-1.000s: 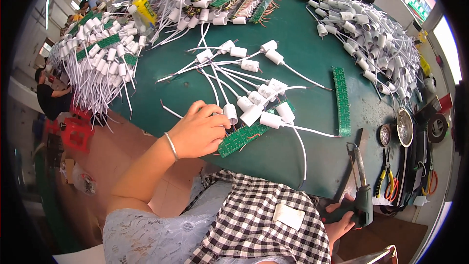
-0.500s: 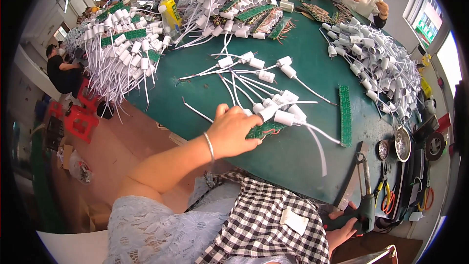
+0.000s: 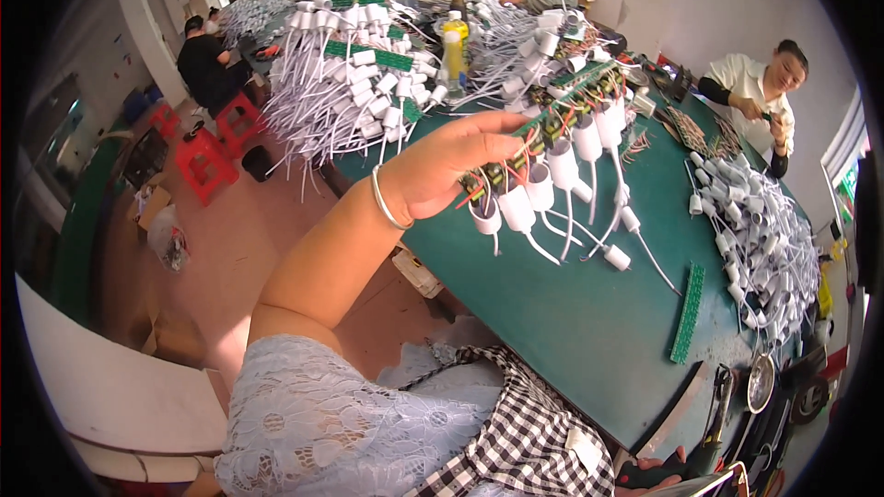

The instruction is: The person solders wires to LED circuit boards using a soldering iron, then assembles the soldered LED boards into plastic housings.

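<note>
Left fingers (image 3: 497, 144) grip a green board (image 3: 552, 127) with hanging white cylinders (image 3: 563, 166).

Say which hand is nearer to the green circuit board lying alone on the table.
Right: the right hand is on the near side of the circuit board; the left hand is raised, farther left.

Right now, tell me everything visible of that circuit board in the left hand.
The long green circuit board slants above the dark green table, its lower end gripped by the left hand. Small components and orange wires crowd its visible face. A row of white, plastic-looking cylinders hangs along it, white cables trailing below.
</note>
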Demonstrator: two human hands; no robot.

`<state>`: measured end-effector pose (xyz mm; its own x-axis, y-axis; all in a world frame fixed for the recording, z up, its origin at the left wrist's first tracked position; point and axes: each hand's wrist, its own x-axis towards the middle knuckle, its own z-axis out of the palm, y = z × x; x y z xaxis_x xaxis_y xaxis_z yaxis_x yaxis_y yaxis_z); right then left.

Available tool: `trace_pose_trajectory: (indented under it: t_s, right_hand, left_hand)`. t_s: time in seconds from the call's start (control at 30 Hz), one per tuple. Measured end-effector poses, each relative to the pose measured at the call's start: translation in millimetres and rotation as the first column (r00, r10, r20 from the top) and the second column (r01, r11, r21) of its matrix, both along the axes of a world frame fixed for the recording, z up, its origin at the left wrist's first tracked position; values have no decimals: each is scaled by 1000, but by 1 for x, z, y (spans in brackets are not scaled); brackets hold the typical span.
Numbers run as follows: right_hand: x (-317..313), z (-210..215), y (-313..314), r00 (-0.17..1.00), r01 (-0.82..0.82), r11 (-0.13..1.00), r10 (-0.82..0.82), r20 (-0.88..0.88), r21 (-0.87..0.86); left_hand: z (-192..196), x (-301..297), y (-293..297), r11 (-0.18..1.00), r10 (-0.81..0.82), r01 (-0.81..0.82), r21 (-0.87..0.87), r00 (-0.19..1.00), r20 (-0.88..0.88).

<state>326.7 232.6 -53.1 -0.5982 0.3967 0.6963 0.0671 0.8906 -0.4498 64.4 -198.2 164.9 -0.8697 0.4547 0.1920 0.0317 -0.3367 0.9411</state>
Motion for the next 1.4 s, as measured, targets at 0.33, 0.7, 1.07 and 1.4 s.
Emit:
trace_pose_trajectory:
  t_s: [0.33,0.7,1.07,1.4]
  right_hand:
    - [-39,49,-61,993,106,903,-118,-3,-417]
    - [-58,55,-51,964,-266,213,74,-256,-940]
    - [-95,68,-70,957,-219,334,-107,-268,-917]
    - [-63,19,-36,998,8,256,-69,-10,-967]
  left_hand:
    - [53,30,-111,814,440,-483,-323,875,-202]
    - [38,-22,-178,701,666,-685,-200,728,-162]
    - [133,-201,-154,510,520,-778,-367,619,-589]
    - [74,-400,9,32,290,-757,-652,632,-719]
